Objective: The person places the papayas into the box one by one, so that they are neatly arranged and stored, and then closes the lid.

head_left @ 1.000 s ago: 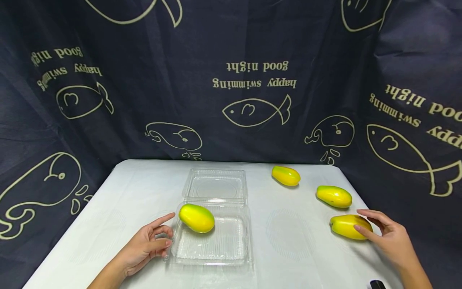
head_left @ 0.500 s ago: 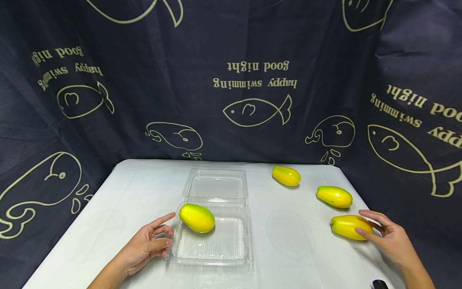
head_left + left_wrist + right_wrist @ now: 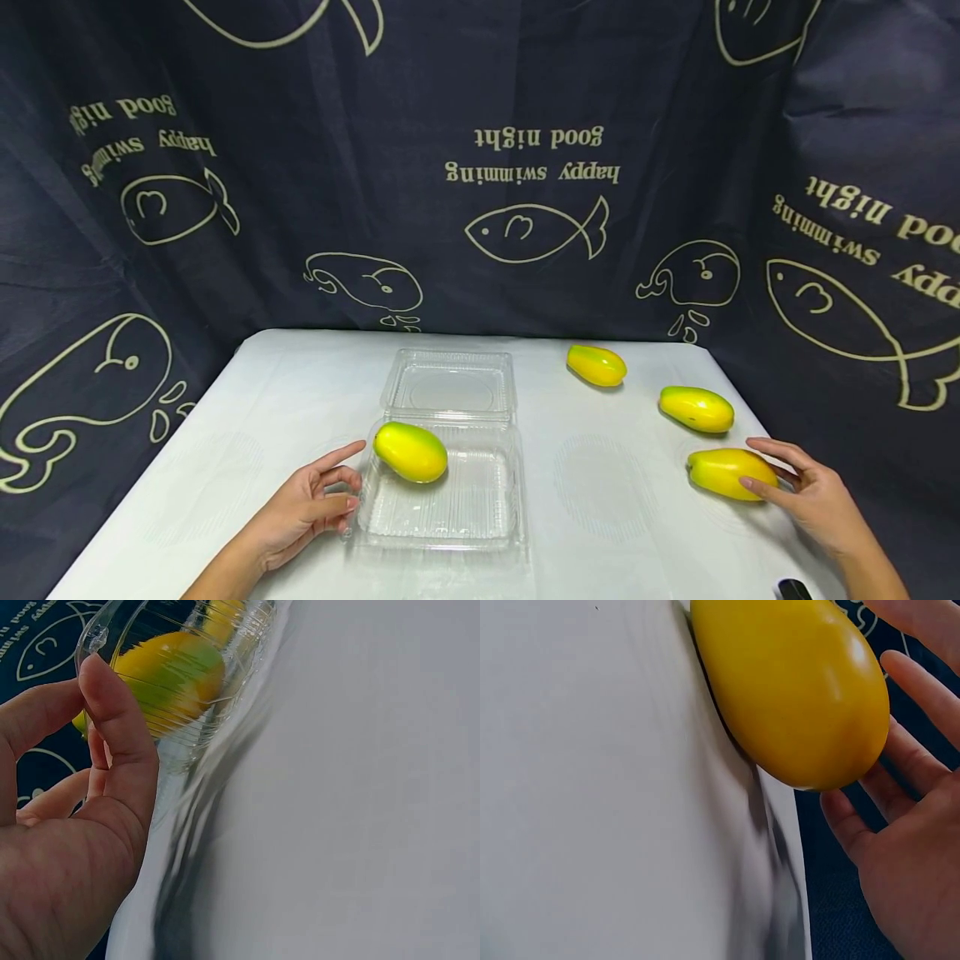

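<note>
A yellow-green papaya [image 3: 410, 452] lies at the left side of the open clear plastic container [image 3: 480, 517], partly inside it. My left hand [image 3: 307, 508] is at the container's left edge, index finger stretched toward the papaya, the other fingers loosely bent. In the left wrist view the thumb and finger [image 3: 116, 712] tips come right at the clear rim [image 3: 124, 622]. At the table's right edge lies another papaya [image 3: 723, 472]. My right hand [image 3: 817, 504] is around its right end with loosely spread fingers; in the right wrist view they stand beside the papaya [image 3: 802, 690].
Two more papayas, one at the back [image 3: 596, 366] and one at the right [image 3: 697, 409], lie on the white table [image 3: 607, 533]. The container's lid [image 3: 450, 387] lies folded back. A small black object [image 3: 793, 589] shows at the front right. Dark printed fabric [image 3: 525, 292] encloses the table.
</note>
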`<state>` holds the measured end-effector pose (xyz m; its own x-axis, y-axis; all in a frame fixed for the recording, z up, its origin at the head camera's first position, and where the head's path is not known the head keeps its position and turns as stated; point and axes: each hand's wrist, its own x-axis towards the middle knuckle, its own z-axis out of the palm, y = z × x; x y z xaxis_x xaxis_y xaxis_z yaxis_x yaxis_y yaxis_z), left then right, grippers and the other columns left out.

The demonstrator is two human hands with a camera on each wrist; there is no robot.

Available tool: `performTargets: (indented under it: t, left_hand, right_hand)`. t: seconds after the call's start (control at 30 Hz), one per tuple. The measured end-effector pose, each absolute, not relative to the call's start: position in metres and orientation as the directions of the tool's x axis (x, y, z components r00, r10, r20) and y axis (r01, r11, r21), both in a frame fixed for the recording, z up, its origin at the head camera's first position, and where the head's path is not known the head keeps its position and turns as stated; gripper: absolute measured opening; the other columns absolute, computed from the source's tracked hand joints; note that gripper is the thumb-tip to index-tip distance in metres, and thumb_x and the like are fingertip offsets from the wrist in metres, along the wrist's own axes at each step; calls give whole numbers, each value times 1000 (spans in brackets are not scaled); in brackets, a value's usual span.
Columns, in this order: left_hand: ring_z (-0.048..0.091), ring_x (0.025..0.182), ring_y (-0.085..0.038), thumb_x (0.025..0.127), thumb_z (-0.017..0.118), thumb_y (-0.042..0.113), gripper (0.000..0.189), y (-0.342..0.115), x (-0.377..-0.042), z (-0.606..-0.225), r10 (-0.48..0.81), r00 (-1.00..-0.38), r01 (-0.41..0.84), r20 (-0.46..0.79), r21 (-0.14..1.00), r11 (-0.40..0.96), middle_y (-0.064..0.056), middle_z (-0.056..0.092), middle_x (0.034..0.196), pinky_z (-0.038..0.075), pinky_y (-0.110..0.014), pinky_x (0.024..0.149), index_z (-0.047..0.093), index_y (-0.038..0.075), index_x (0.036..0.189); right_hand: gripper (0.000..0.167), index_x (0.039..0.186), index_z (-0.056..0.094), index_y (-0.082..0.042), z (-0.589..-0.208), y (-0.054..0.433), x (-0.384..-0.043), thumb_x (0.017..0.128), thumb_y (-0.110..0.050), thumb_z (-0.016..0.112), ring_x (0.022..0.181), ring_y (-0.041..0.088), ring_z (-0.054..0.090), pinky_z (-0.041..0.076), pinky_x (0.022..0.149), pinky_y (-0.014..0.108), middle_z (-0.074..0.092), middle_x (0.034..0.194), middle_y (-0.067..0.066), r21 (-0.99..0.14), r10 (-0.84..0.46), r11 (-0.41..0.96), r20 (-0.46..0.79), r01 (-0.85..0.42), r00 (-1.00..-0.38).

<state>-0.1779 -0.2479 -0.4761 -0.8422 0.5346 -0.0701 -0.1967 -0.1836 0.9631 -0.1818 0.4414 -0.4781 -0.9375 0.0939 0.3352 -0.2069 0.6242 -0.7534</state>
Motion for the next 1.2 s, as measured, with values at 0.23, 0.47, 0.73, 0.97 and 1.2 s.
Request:
performTargets:
  t: [0.23, 0.47, 0.73, 0.97, 1.2]
  left_hand:
    - [61, 77, -8, 98, 57, -8, 83, -248, -179, -476, 528, -846, -200, -77, 963, -181, 2, 57, 109, 59, -21, 68, 8, 3, 164]
    - [61, 77, -9, 98, 56, -9, 81, -248, -179, -476, 530, -844, -206, -78, 961, -185, 2, 58, 109, 59, -21, 68, 11, 6, 164]
    - [61, 79, -9, 98, 56, -9, 81, -248, -179, -476, 533, -843, -206, -74, 960, -192, 2, 58, 110, 60, -21, 68, 11, 6, 164]
    - [61, 78, -9, 98, 57, -8, 81, -249, -179, -476, 527, -846, -207, -81, 961, -183, 2, 58, 110, 59, -21, 68, 11, 5, 164]
    - [61, 78, -9, 98, 57, -8, 80, -249, -179, -477, 530, -845, -202, -78, 962, -181, 2, 58, 110, 59, -21, 68, 13, 6, 164]
  right_hand:
    - [63, 139, 56, 4, -478, 447, -182, 85, -10, 84, 103, -20, 52, 49, 79, 2, 56, 117, -41, -782, 55, 610, 207, -131, -977]
    - [66, 143, 54, 1, -479, 450, -182, 86, -11, 83, 102, -19, 50, 47, 78, 1, 53, 117, -43, -793, 36, 603, 134, -86, -990]
    - [67, 145, 52, 1, -482, 454, -183, 87, -11, 82, 105, -20, 47, 42, 79, 0, 52, 119, -43, -795, 21, 599, 132, -93, -991]
    - [66, 147, 51, -3, -482, 456, -183, 89, -13, 81, 102, -21, 47, 46, 76, 5, 49, 118, -45, -800, 39, 600, 48, -15, -998]
    - [68, 149, 48, -2, -483, 458, -184, 89, -10, 80, 103, -20, 47, 46, 77, 4, 48, 118, -45, -819, 24, 573, 31, -12, -999]
